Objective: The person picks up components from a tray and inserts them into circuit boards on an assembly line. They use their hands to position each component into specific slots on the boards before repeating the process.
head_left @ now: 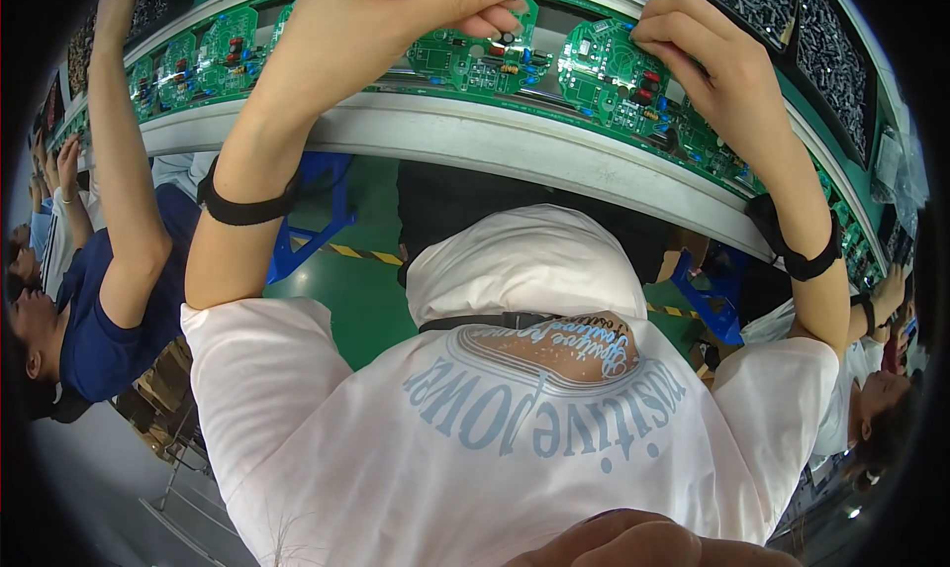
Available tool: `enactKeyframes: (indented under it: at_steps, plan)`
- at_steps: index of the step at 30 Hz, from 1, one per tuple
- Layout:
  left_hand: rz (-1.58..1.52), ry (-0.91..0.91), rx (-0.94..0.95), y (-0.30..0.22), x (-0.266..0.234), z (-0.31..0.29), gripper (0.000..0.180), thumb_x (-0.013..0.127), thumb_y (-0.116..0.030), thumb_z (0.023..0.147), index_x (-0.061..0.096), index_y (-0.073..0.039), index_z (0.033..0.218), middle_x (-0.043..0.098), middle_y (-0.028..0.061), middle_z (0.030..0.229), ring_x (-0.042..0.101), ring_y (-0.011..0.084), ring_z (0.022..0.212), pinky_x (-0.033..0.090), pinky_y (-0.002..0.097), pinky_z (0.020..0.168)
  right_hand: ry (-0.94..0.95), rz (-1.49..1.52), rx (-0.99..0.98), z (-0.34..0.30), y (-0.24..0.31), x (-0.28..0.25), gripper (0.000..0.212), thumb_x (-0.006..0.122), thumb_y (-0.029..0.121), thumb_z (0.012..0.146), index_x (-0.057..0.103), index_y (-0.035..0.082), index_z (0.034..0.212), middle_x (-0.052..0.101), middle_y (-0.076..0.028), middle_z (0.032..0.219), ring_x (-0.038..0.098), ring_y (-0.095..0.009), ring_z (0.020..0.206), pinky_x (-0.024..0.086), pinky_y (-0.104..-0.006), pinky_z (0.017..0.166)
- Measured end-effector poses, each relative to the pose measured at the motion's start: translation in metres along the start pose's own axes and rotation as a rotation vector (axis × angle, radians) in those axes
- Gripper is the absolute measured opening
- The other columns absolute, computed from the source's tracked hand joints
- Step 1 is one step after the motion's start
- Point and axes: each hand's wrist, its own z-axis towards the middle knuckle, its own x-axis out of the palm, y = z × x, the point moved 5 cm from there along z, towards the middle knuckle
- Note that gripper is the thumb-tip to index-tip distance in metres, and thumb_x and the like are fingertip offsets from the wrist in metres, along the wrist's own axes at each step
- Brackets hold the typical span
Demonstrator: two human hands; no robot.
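Observation:
My left hand [435,11] is over a green circuit board [440,54], thumb and fingers pinched together at the top edge of the view. Whatever is between those fingertips is too small to make out. A small dark round part [508,39] shows just below them. My right hand [714,62] bends over another green circuit board [591,67], its thumb and fingertips brought together at that board's upper right edge. Anything held there is hidden by the fingers. Red parts [648,85] and small blue parts stand on this board, beside the right hand.
A pale metal rail [475,137] runs along the near side of the row of boards. Black trays [836,57] of small dark components are at the upper right, beside a clear plastic bag [901,176]. Co-workers sit on both sides; one's bare arm [129,181] reaches over the line at left.

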Motion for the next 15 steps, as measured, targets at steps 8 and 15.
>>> enactKeyframes:
  at_steps: [8,15]
  plan:
    - [0.03,-0.028,0.062,-0.009,0.001,-0.002,0.016,0.066,-0.001,0.1,0.071,0.008,0.112,0.076,0.0142,0.095,0.075,0.0161,0.087,0.062,0.0247,0.078,-0.01,-0.082,-0.009,-0.005,-0.004,0.003,0.014,0.072,0.006,0.093,0.07,0.004,0.106,0.069,-0.007,0.11,0.07,-0.024,0.092,0.058,-0.0302,0.079]
    - [0.218,-0.131,0.053,-0.013,-0.005,-0.007,0.012,0.066,-0.001,0.1,0.072,0.008,0.106,0.076,0.0111,0.093,0.072,0.0122,0.08,0.06,0.0236,0.072,0.019,-0.19,-0.09,0.002,-0.002,-0.014,0.021,0.067,0.001,0.096,0.07,0.004,0.116,0.071,-0.008,0.108,0.073,-0.023,0.095,0.058,-0.0285,0.085]
